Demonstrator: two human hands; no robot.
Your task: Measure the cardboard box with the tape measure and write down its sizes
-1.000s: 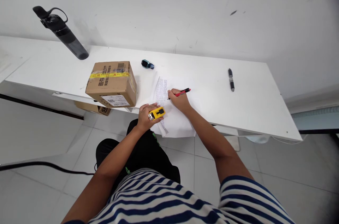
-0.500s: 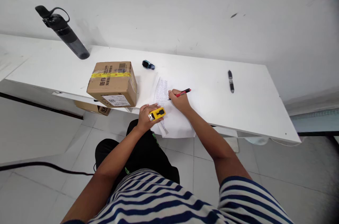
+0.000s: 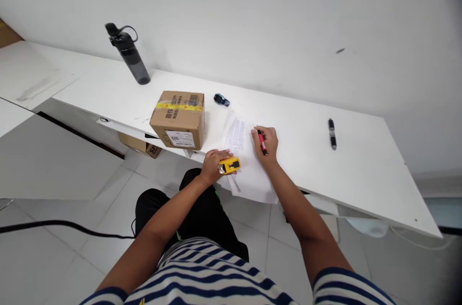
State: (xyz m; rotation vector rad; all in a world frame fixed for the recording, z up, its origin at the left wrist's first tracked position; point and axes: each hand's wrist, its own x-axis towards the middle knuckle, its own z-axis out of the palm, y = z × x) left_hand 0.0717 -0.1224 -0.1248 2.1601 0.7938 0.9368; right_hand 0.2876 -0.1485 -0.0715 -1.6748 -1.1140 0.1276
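Note:
My right hand [image 3: 267,145] is closed round a red pen [image 3: 261,142] and rests on a sheet of paper [image 3: 249,170] with several lines of writing. That sheet lies on a white desk [image 3: 310,165] and hangs over its near edge. My left hand [image 3: 215,164] presses on the paper's left part, its fingers curled round a small yellow tool [image 3: 229,165]. A cardboard box [image 3: 179,119] with yellow tape stands just left of my left hand.
A dark water bottle [image 3: 129,55] stands at the back left by the wall. A small dark blue object [image 3: 221,100] lies behind the paper. A black marker [image 3: 331,133] lies to the right. A second box [image 3: 140,145] sits under the desk, and a black cable [image 3: 61,226] crosses the tiled floor.
The view has swung left and tilted. My right hand has lifted the pen from its writing slant, so the pen now lies along my fingers. My left hand keeps the yellow tool.

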